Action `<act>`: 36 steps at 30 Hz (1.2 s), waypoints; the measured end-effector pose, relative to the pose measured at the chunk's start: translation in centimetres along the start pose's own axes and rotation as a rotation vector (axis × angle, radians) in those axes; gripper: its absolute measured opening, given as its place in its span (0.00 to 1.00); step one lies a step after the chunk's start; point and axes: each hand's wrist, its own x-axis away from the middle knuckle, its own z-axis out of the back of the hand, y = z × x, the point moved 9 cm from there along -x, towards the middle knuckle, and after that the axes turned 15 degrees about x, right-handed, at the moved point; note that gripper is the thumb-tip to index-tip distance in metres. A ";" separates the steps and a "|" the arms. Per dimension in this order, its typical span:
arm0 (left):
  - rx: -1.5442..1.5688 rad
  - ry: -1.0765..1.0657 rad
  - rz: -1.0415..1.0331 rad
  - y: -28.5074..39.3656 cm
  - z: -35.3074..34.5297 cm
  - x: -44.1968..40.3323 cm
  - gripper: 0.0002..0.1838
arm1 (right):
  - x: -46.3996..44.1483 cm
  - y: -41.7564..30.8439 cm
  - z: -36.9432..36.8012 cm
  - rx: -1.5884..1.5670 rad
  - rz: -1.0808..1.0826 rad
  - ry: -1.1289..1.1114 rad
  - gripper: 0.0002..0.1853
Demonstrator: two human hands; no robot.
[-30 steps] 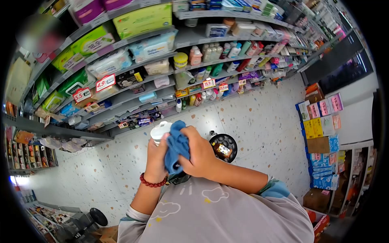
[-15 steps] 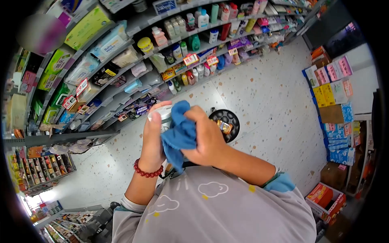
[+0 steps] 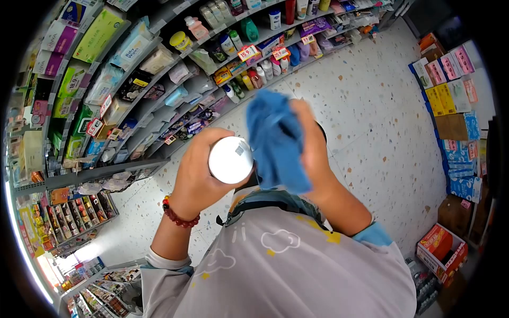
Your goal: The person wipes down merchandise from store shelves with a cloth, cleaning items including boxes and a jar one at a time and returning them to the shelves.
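White container [image 3: 231, 160], contents hidden, clamped in left hand [image 3: 194, 170], apart from right hand [image 3: 315, 151] around blue cloth [image 3: 274, 142].

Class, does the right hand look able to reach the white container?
Probably, through its blue cloth: nothing else shows between the right hand and the white container, held by the left hand.

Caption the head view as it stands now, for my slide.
Left hand holding a round white container, right hand a blue cloth, before curved store shelves.
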 end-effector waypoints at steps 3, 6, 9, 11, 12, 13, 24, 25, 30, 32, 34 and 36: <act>0.064 -0.093 -0.014 -0.3 -0.7 0.3 0.38 | 2.4 -6.0 -2.8 0.549 0.444 -0.109 0.27; 0.084 -0.088 -0.033 0.8 -1.0 0.7 0.37 | 1.8 -5.1 -2.8 0.604 0.486 -0.144 0.25; -0.056 -0.158 0.099 0.1 -1.5 2.5 0.39 | 2.5 -4.6 -3.4 0.619 0.419 -0.199 0.27; 0.152 -0.165 0.141 -0.5 -1.2 4.0 0.40 | 5.1 -6.5 -4.2 0.648 0.610 -0.175 0.28; 0.047 -0.125 0.100 1.0 -1.4 3.3 0.39 | 4.2 -5.3 -3.7 0.567 0.529 -0.211 0.22; -0.023 -0.087 0.147 -0.3 -1.1 4.2 0.36 | 3.4 -4.3 -3.5 0.567 0.523 -0.220 0.22; 1.457 0.700 0.428 -2.1 -1.6 5.6 0.30 | 5.8 -0.8 -6.9 -0.435 -0.144 -0.195 0.17; 1.468 0.732 0.466 -2.3 -2.5 6.5 0.30 | 6.1 0.5 -7.4 -0.554 -0.296 -0.226 0.16; 1.412 0.776 0.358 -2.2 -3.1 6.3 0.35 | 7.0 0.5 -7.7 -0.628 -0.497 -0.109 0.18; 1.193 0.783 0.288 -2.8 -2.0 6.8 0.36 | 8.3 0.4 -8.8 -0.709 -0.591 -0.126 0.18; 1.005 0.794 0.214 -1.9 -1.3 6.9 0.38 | 9.3 0.9 -9.5 -0.798 -0.735 -0.167 0.20; 0.939 0.739 0.160 -1.3 -1.8 6.7 0.38 | 8.6 2.4 -10.2 -1.068 -0.791 -0.280 0.23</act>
